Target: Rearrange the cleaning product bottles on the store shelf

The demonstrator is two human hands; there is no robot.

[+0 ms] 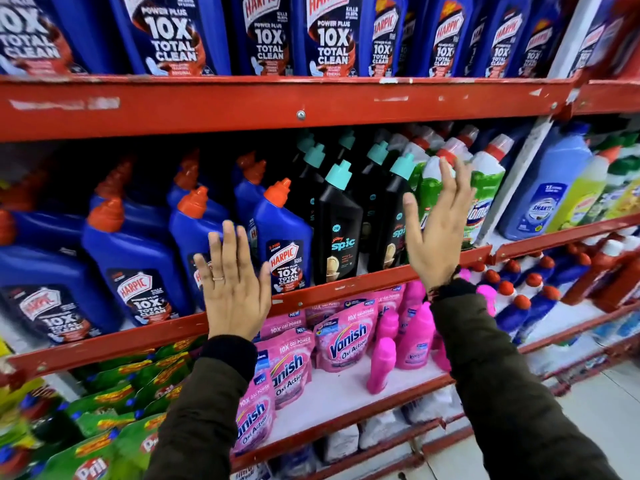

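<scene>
Both hands empty, fingers spread: left hand by blue Harpic bottle, right hand by black Spic bottle; rearranging looks barely begun, no btl gripped yet.

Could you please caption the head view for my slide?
Both open hands, left and right, raised before Harpic bottles and Spic bottles.

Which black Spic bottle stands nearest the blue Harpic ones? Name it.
The front black Spic bottle with the full "Spic" label facing out. It stands right beside the blue Harpic bottle, between the open hands; the other Spic bottles sit behind it or further right.
</scene>
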